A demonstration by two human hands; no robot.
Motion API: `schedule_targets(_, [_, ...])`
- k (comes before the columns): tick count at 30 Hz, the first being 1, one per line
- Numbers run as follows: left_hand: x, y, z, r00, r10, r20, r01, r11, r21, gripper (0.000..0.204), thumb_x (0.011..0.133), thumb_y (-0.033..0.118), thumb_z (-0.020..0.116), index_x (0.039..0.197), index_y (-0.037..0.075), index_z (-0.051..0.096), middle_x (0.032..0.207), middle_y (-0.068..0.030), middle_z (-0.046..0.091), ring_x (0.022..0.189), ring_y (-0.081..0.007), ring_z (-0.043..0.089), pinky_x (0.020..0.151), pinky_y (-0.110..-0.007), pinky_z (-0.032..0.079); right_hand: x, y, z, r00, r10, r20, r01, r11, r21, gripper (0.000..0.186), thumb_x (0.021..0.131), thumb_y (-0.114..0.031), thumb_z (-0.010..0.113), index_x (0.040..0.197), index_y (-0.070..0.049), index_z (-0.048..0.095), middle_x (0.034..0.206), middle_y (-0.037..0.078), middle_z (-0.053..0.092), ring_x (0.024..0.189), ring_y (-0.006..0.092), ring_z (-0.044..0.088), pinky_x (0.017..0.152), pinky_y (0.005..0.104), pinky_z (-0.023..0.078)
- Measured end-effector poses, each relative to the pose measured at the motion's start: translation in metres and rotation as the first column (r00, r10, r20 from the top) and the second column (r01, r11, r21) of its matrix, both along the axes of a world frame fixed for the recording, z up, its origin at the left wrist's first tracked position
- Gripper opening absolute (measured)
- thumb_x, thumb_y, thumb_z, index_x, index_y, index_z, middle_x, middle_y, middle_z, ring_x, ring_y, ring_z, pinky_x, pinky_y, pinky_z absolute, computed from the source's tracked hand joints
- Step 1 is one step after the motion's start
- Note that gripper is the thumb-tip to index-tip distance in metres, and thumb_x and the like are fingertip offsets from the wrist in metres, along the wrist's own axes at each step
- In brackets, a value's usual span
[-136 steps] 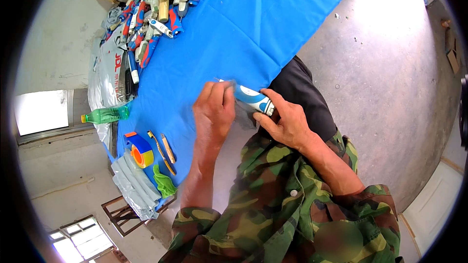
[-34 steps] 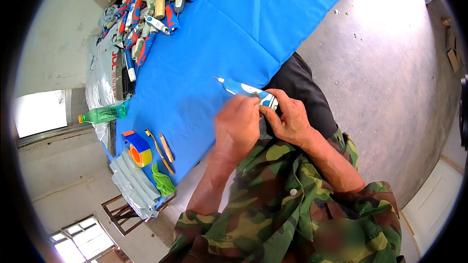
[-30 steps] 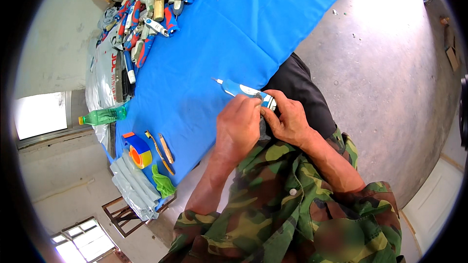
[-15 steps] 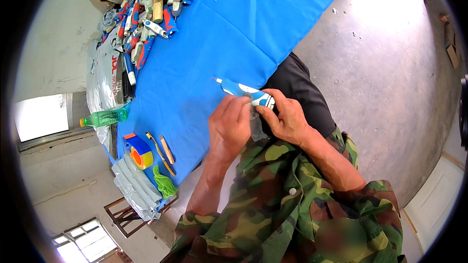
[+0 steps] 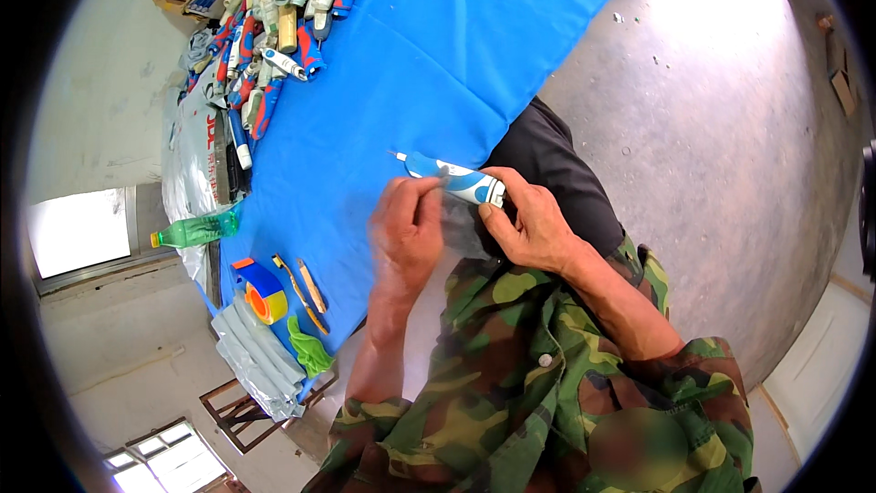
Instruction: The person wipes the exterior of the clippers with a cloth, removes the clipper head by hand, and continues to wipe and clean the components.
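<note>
Held the blue-and-white handle [image 5: 473, 186] by its right end in the fingers of the right hand [image 5: 538, 224], above the near edge of the blue-covered surface [image 5: 392, 82], and pinched a blurred grey cloth [image 5: 462, 226] at its near side with close-set fingers of the left hand [image 5: 406, 226]. Seemed midway with this piece; in the pile of handles [image 5: 286, 29] at far left, could not tell finished from remaining.
</note>
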State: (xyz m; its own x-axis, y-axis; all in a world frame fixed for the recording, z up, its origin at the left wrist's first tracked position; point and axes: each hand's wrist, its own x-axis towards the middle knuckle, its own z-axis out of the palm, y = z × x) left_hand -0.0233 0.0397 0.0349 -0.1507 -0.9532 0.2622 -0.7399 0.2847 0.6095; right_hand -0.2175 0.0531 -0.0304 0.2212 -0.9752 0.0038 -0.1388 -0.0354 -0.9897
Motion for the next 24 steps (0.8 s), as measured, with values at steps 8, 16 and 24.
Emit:
schedule_targets(8, [-0.015, 0.007, -0.007, 0.994, -0.066, 0.083, 0.068, 0.997, -0.025, 0.016, 0.093, -0.007, 0.071, 0.107, 0.001, 0.073, 0.095, -0.0153, 0.071, 0.080, -0.0336, 0.070, 0.068, -0.041, 0.055, 0.001, 0.001, -0.003, 1.000, 0.011, -0.008, -0.011, 1.000, 0.008, 0.040, 0.098, -0.015, 0.071, 0.134, -0.001, 0.060, 0.074, 0.015, 0.069, 0.064, 0.0339, 0.070, 0.061, 0.0444, 0.052])
schedule_targets(16, [-0.039, 0.001, -0.003, 0.974, -0.212, 0.075, 0.213, 0.977, -0.016, 0.017, 0.093, -0.006, 0.070, 0.108, 0.002, 0.073, 0.096, -0.0164, 0.071, 0.084, -0.0360, 0.071, 0.072, -0.043, 0.057, -0.001, -0.001, -0.009, 1.000, 0.000, 0.016, 0.000, 0.999, -0.045, 0.041, 0.097, -0.014, 0.072, 0.134, -0.001, 0.060, 0.077, 0.016, 0.070, 0.065, 0.0345, 0.070, 0.062, 0.0440, 0.052])
schedule_targets(24, [-0.006, -0.002, 0.001, 0.996, -0.046, 0.076, 0.048, 0.998, -0.037, 0.013, 0.095, -0.004, 0.071, 0.107, 0.002, 0.073, 0.095, -0.0156, 0.071, 0.083, -0.0344, 0.070, 0.071, -0.042, 0.056, 0.003, -0.001, -0.005, 0.999, -0.037, 0.022, 0.038, 0.999, -0.037, 0.044, 0.094, -0.013, 0.077, 0.133, -0.001, 0.062, 0.075, 0.015, 0.069, 0.064, 0.0330, 0.069, 0.061, 0.0426, 0.052])
